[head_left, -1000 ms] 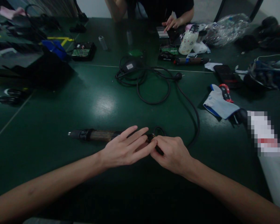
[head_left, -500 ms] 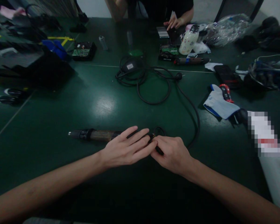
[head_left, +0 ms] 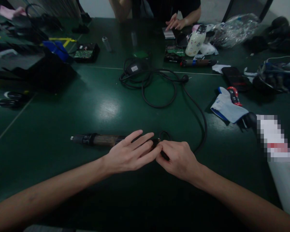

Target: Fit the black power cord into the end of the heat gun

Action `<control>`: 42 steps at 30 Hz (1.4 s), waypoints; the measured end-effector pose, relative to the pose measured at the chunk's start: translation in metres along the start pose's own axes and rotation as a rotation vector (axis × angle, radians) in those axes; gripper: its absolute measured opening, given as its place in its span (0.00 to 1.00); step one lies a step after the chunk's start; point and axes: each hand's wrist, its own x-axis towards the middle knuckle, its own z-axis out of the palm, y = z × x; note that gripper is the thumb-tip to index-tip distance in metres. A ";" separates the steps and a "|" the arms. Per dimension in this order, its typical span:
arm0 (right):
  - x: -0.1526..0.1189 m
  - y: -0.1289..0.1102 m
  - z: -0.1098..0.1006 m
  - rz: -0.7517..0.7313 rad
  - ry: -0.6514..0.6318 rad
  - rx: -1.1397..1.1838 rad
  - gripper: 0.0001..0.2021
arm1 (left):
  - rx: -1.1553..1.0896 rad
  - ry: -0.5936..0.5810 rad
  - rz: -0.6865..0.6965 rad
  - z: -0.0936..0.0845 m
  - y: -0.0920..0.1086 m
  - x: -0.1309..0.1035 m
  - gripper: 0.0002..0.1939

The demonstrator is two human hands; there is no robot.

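Note:
A dark cylindrical tool point(head_left: 102, 140) with a brownish barrel lies on the green table, its metal tip to the left. Over its right part rests my left hand point(head_left: 130, 153), fingers spread, the thumb side hidden. My right hand point(head_left: 177, 158) is closed in a pinch at the tool's right end, next to a small brass-coloured piece and the black cable point(head_left: 204, 119). What lies between its fingertips is too small to make out. The fingertips of both hands meet there.
Behind the hands lies a coiled cord with a black adapter point(head_left: 136, 67). A blue-white glove point(head_left: 228, 106) and red-black pliers handles point(head_left: 234, 96) are at right. Across the table, a person's hand point(head_left: 175, 24) is near a bottle point(head_left: 195, 42). A black case point(head_left: 19, 67) stands at left.
The fingers of my left hand have bent slightly near the tool's right end. My right hand has hardly moved. The hand across the table has shifted a little left.

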 end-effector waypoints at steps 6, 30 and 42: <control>0.000 -0.001 0.001 -0.001 0.020 -0.035 0.09 | 0.013 0.001 -0.007 0.001 0.001 -0.001 0.20; 0.000 0.000 0.000 -0.014 0.009 -0.008 0.10 | 0.002 0.026 0.030 0.000 -0.001 -0.001 0.19; 0.000 -0.001 0.000 -0.009 0.010 -0.025 0.11 | -0.009 -0.006 0.022 0.000 0.000 -0.001 0.19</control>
